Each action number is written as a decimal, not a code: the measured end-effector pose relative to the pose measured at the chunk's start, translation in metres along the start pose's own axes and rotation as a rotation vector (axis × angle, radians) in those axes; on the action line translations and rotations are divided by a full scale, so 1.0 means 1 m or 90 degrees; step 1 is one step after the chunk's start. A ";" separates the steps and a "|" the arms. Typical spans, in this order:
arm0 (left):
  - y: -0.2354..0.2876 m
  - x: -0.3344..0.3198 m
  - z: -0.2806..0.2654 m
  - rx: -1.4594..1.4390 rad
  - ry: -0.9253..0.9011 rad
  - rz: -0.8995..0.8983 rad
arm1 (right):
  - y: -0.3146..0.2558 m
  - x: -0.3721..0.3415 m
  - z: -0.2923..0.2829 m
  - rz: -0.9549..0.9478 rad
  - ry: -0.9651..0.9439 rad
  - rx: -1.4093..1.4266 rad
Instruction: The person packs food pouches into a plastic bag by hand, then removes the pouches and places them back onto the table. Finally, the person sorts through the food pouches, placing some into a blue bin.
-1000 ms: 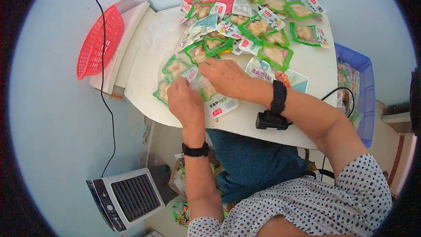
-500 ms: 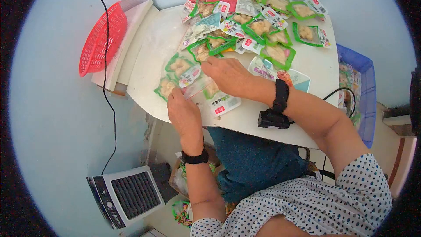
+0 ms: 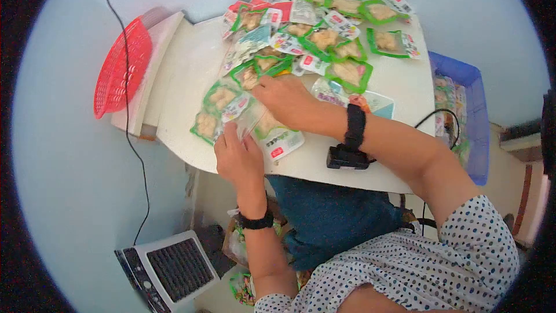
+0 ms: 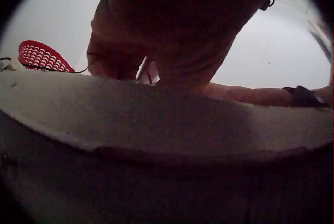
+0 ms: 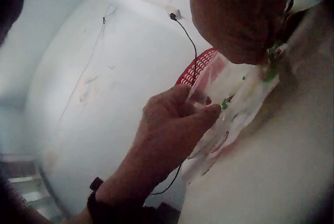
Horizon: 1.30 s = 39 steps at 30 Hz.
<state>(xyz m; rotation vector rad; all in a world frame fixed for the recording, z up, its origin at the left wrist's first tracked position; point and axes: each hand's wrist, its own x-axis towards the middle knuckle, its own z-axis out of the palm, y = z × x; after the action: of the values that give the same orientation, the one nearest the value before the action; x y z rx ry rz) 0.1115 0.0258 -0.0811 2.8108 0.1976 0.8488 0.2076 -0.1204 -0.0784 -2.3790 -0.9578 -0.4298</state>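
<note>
Clear bag (image 5: 240, 91), thin, floppy and full of wrinkles, with a cloudy shine. Over the white surface (image 3: 399, 78), right beside a messy pile of food packs (image 3: 321, 37). Toward the left in the head view, two green-edged packs (image 3: 221, 98), pale and lumpy; hard to tell whether inside the bag or under it. Just as hard to find, the mouth of the bag. Too dark in the left wrist view to see much, with only a white and red scrap (image 4: 150, 71) peeking out, too small to name. Fingertips of the right hand (image 3: 292, 101) mostly hidden. Near edge of the bag pinched between thumb and fingers of the left hand (image 3: 238, 159). Far edge held in the bent fingers of the right hand. Middle of the bag stretched between both hands.
</note>
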 end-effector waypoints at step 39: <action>0.020 -0.014 0.024 -0.356 0.093 0.055 | 0.142 -0.005 -0.099 0.433 0.063 -0.146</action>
<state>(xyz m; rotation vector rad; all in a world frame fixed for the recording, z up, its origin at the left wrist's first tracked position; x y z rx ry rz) 0.1149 0.0001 -0.1037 2.2516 -0.1259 0.9526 0.2959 -0.2669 -0.0516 -2.6669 -0.0214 -0.3947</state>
